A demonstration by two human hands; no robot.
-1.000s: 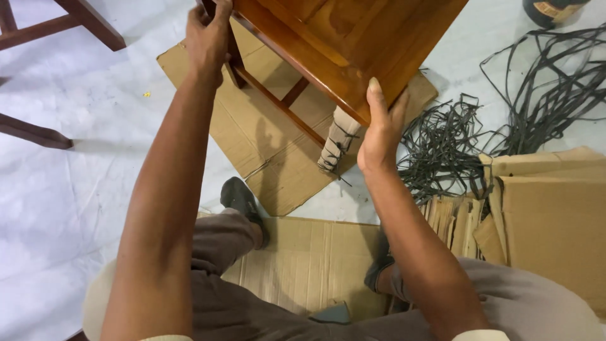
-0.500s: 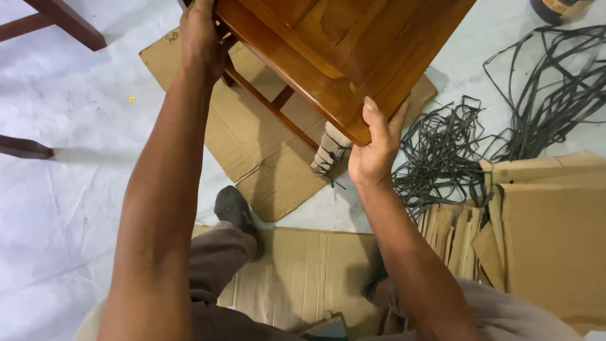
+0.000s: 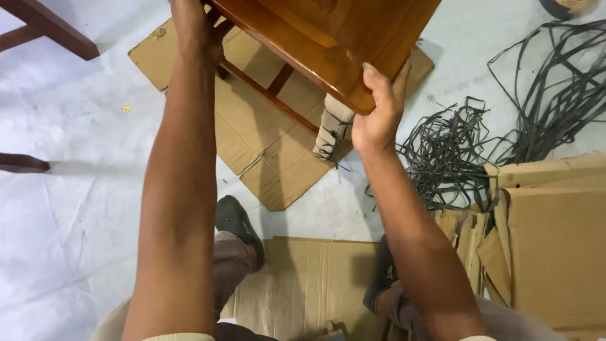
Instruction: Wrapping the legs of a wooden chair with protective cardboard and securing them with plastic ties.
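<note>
A polished brown wooden chair (image 3: 328, 31) stands on a flattened cardboard sheet (image 3: 265, 145) on the floor in front of me. My right hand (image 3: 379, 113) grips the near corner of its seat, thumb on top. My left hand (image 3: 192, 28) is closed on the chair's frame at the upper left. One chair leg (image 3: 333, 129) is wrapped in cardboard bound with dark strapping. My two shoes (image 3: 237, 221) rest below, partly on a second cardboard sheet (image 3: 315, 278).
A tangle of dark plastic straps (image 3: 480, 132) lies on the floor to the right. Stacked folded cardboard (image 3: 549, 227) sits at the lower right. Legs of other wooden furniture (image 3: 44, 25) show at the upper left, on the white floor covering (image 3: 69, 208).
The chair and both hands have shifted up and away from me in the view. My arms are stretched out further, and my grip on the seat corner and frame is unchanged.
</note>
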